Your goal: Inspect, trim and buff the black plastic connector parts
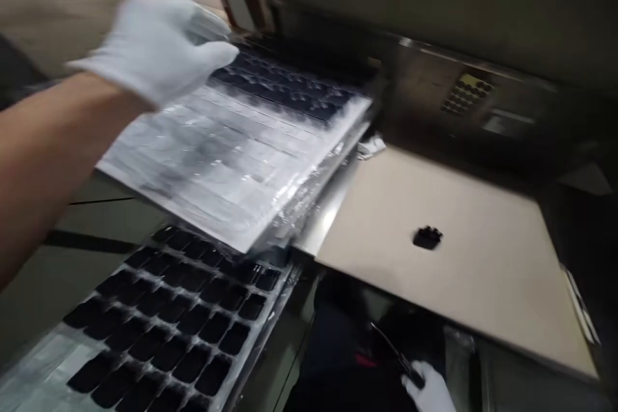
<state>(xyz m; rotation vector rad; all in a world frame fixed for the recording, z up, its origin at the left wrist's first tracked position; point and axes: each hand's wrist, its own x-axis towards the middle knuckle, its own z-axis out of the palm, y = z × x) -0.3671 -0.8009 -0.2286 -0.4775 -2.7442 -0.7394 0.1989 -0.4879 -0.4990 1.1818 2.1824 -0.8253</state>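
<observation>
My left hand, in a white glove, is held over the far left of a tray lined with clear plastic film. Its thumb stands apart from the fingers, and I see nothing between them. Rows of dark flat pieces lie at the tray's far end, close to the fingertips. Low in the view, my gloved right hand is closed around a thin metal tool with a black handle; its exact kind is unclear. One small black piece lies on the beige board.
Below the tray, at lower left, a second film-lined sheet carries rows of black rounded pieces. A metal panel with a dotted yellow label rises behind the board. Crumpled white scrap lies at the board's far left corner.
</observation>
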